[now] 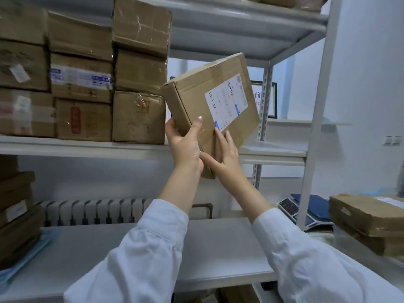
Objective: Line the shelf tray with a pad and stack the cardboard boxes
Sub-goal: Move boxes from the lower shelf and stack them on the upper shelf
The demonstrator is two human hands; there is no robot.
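Note:
A flat cardboard box (196,99) with a white shipping label is held tilted in the air, in front of the middle shelf (87,146). My left hand (185,143) grips its lower left edge, thumb on the side face. My right hand (225,155) presses flat against its lower front face. Left of it, stacked cardboard boxes (137,84) fill the middle shelf in several columns. A blue pad (26,256) lies on the lower shelf at the far left, under a stack of boxes (17,206).
The lower shelf (218,248) stretches under my arms. Grey shelf uprights (314,136) stand at the right. Beyond them sit a scale (293,209) and two stacked boxes (369,221). A radiator (94,212) runs along the back wall.

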